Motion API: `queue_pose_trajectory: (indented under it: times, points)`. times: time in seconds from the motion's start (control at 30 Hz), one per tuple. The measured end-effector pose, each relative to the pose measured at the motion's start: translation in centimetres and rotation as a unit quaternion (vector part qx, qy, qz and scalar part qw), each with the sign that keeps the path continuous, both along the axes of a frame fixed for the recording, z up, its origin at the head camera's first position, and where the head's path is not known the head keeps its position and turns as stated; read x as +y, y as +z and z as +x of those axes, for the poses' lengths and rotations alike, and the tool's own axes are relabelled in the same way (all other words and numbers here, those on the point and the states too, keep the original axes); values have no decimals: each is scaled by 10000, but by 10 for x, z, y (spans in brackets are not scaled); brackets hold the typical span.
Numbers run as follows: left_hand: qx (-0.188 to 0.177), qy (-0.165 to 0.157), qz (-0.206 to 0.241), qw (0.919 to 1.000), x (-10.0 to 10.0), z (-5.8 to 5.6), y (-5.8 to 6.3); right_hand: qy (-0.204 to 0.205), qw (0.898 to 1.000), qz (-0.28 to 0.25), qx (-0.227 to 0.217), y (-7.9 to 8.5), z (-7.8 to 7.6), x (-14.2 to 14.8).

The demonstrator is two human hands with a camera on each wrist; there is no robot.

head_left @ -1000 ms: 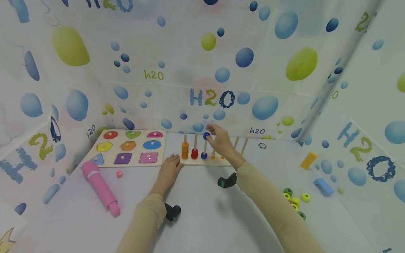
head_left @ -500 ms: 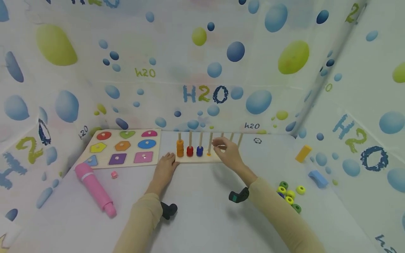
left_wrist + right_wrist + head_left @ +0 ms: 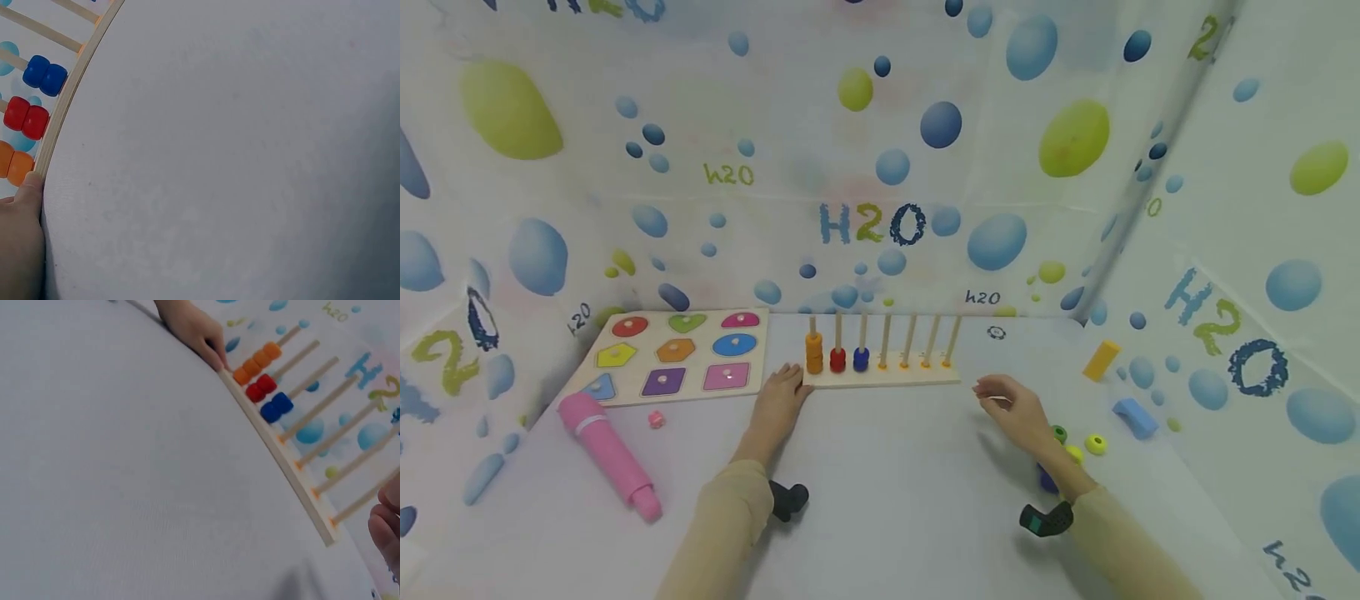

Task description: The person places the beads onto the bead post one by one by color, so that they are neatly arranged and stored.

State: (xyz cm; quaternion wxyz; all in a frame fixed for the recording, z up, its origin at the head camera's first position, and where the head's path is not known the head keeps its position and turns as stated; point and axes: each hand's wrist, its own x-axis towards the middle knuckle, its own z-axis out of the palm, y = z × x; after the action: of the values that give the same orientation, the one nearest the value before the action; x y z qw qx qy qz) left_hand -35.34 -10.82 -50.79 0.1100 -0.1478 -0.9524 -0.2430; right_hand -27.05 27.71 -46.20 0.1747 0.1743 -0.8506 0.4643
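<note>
A wooden peg board (image 3: pixel 887 380) stands against the back wall with a row of upright pegs. Orange beads (image 3: pixel 814 355) are stacked on its leftmost peg, then red beads (image 3: pixel 837 360) and two blue beads (image 3: pixel 45 75) on the following pegs; the pegs farther right are bare. My left hand (image 3: pixel 777 408) holds the board's left end, its thumb against the front edge. To the right of the board, above the table, hovers my right hand (image 3: pixel 1017 415), empty, with fingers loosely bent. Loose yellow beads (image 3: pixel 1096 444) and green beads (image 3: pixel 1059 433) lie beside it, partly hidden by the wrist.
At the back left lies a shape puzzle board (image 3: pixel 696 383) with colored pieces. In front of it are a pink microphone-like toy (image 3: pixel 610 454) and a small pink piece (image 3: pixel 657 419). An orange block (image 3: pixel 1101 360) and a light blue block (image 3: pixel 1136 418) sit at the right.
My right hand has let go of a blue bead on the third peg, where two now sit, then moved right and nearer toward the loose beads. The left hand stays at the board.
</note>
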Motion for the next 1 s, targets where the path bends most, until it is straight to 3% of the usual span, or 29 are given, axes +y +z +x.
queue_pose_trajectory:
  times: [0.07,0.23,0.57,0.67,0.83,1.0]
  points:
    - [-29,18,20,10000,-1,0,0,-126,9999,-36,-21,-6,8,18]
    - [-85,4,13,10000,-1,-1,0,-431,9989,96,-169,2,45,46]
    - [-145,32,88,9999,-1,2,3,-962,9916,832,-224,-27,86,90]
    - [-162,32,112,9998,-2,2,4,-904,9896,1095,-236,-26,92,90]
    - [-177,12,161,9997,-2,4,5,-400,9863,1598,-45,-23,97,88]
    - [-78,-31,151,9999,-2,4,5,42,9725,2327,133,-19,98,84]
